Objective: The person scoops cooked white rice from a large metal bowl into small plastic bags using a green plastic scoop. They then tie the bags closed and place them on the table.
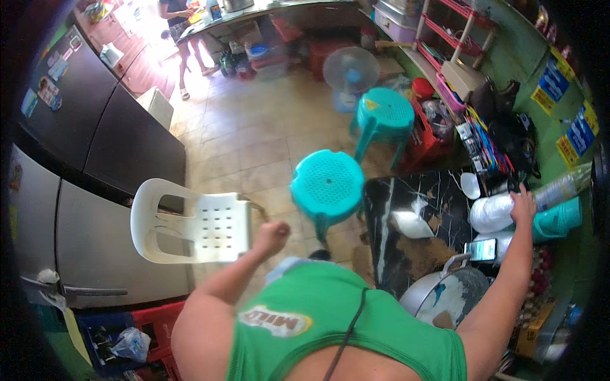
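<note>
My left hand hangs in front of the white plastic chair, its fingers curled in and nothing showing in them. On the right my arm stretches over the black marble-patterned table. My right hand, fingers extended, lies at the end of a white stack wrapped in clear plastic; its fingertips are small, and a firm hold is not visible. Close by are a white bowl, a teal plastic container and a phone with a lit screen. A bag of white contents rests on the tabletop.
A large metal pot stands at the table's near edge. Two teal stools and a fan occupy the floor ahead. Refrigerators line the left side. Another person stands by the far counter. Crates sit at lower left.
</note>
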Demonstrator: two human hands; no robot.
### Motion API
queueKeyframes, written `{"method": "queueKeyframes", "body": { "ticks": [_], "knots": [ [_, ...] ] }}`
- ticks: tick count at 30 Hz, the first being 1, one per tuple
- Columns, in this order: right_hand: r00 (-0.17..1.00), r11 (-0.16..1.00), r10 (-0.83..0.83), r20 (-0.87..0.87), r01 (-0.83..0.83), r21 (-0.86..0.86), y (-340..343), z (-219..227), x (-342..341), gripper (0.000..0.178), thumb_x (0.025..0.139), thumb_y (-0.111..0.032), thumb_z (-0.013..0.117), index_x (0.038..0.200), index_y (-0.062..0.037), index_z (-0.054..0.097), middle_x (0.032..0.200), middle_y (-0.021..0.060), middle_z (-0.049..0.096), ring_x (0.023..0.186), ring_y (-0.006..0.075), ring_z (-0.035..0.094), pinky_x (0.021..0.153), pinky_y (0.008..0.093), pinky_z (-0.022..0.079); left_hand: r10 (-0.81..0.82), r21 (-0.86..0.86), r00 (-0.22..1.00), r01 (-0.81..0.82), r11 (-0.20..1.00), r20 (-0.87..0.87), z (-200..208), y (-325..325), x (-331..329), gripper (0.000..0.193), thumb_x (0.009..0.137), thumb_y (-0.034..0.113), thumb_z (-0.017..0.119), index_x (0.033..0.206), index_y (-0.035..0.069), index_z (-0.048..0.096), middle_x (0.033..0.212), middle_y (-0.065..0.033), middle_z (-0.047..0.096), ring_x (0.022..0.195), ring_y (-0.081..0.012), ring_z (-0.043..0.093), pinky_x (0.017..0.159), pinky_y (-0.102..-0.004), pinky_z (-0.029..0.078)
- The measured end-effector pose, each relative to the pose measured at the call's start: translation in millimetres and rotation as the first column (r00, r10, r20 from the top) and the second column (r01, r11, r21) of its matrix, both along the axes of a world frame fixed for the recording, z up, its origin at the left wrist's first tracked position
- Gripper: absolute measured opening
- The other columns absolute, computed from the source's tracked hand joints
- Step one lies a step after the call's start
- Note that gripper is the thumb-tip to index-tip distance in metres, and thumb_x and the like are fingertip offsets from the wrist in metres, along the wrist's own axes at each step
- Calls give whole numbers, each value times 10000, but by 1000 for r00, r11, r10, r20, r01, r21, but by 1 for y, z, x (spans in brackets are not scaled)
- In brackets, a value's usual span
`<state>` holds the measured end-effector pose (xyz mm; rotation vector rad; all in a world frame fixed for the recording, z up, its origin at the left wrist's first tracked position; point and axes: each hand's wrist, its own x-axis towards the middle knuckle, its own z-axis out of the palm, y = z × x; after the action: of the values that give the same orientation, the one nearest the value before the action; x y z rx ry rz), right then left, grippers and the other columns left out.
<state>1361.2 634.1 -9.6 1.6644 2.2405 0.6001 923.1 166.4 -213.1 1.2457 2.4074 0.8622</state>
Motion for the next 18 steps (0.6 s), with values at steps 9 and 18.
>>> {"method": "queueKeyframes", "body": {
  "ticks": [9,18],
  "knots": [
    [955,998,-16,-298,32,50,64,-7,12,164,717,-40,561,835,-68,671,958,166,611,904,330,580,797,415,455,-8,-45,986,16,999,169,-14,-2,-5,135,741,130,657,858,63,649,780,-144,648,729,-232,655,643,-319,517],
    [698,827,230,-678,227,514,79,38,70,282,862,-112,466,1112,-31,568,1035,189,590,937,331,565,803,375,437,-187,10,974,187,982,131,-1,63,-9,211,774,179,621,960,79,631,832,-154,643,740,-279,641,663,-367,510]
  ]
}}
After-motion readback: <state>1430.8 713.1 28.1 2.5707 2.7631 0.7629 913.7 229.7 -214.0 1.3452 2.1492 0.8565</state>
